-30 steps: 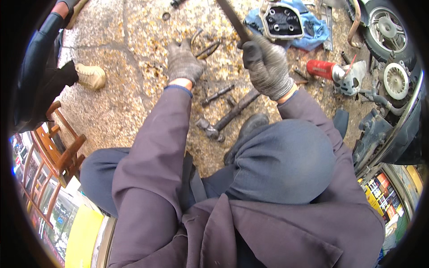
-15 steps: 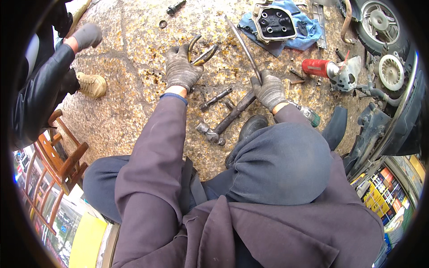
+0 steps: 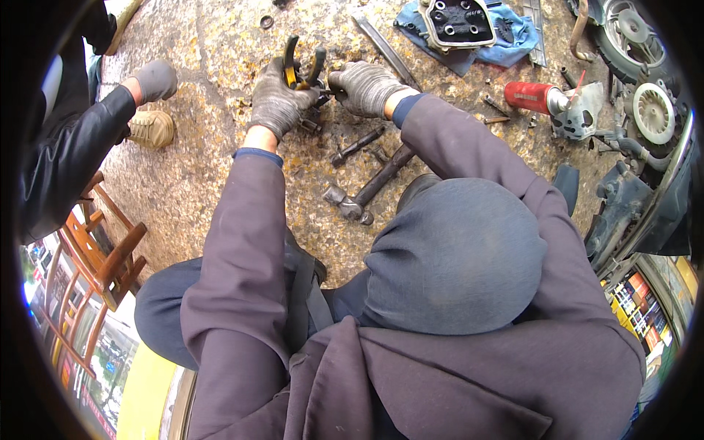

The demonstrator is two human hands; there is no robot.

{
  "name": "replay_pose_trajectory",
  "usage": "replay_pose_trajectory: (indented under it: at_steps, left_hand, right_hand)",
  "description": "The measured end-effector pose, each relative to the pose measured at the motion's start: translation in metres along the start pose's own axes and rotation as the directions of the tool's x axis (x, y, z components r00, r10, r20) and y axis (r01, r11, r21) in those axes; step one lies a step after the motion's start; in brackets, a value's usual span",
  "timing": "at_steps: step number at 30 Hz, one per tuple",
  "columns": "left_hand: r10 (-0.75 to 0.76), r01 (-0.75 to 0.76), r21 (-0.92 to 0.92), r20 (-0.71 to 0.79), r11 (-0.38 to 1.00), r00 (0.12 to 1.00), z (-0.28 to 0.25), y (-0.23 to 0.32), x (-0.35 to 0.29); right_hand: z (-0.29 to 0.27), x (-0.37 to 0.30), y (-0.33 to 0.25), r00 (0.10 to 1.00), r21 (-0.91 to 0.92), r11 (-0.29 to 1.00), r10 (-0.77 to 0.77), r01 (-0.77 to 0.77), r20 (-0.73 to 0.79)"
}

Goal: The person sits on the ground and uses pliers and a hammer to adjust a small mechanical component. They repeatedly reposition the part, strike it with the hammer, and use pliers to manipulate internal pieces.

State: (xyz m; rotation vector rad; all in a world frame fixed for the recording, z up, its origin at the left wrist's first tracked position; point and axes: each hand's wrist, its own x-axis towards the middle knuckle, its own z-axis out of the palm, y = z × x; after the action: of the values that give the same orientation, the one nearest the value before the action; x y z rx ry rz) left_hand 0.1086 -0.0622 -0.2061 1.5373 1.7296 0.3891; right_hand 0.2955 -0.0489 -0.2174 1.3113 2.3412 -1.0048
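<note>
Stained concrete floor [image 3: 205, 169], tools scattered. Far left: another person's gloved hand [image 3: 154, 79] above a tan shoe [image 3: 150, 128], wooden chair [image 3: 95, 257] below. Centre top: left hand [image 3: 277, 103], gloved, curled round pliers [image 3: 302, 67] w/ black-yellow handles sticking up. Just right, right hand [image 3: 367, 86], gloved, fingers pinched on a small dark part at the plier jaws, low over the floor. Below hands: hammer [image 3: 367, 194]. Right: blue cloth [image 3: 506, 37] w/ engine part [image 3: 458, 22], red spray can [image 3: 532, 97], scooter wheel [image 3: 623, 37].
</note>
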Motion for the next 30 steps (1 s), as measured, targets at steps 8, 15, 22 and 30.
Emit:
replay_pose_trajectory:
  at_steps: [8,15,22,30]
  left_hand:
    - [-0.216,0.445,-0.556,0.429,0.702,0.877,-0.016,-0.018,0.002]
    - [-0.204,0.51,-0.58,0.511,0.635,0.835,-0.017,-0.021,0.001]
    - [-0.069,0.174,-0.217,0.421,0.961,0.904,-0.009,0.012,0.001]
    - [0.154,-0.21,0.251,0.225,0.945,0.962,0.013,0.021,0.0]
  right_hand:
    - [0.044,-0.017,0.023,0.971,0.757,0.635,0.045,0.155,-0.236]
    - [0.019,-0.045,0.031,0.992,0.238,0.963,0.123,-0.127,0.03]
    - [-0.051,-0.039,0.001,0.778,-0.128,0.964,-0.265,0.234,-0.57]
    - [-0.04,-0.028,-0.013,0.902,-0.43,0.896,-0.275,0.114,-0.334]
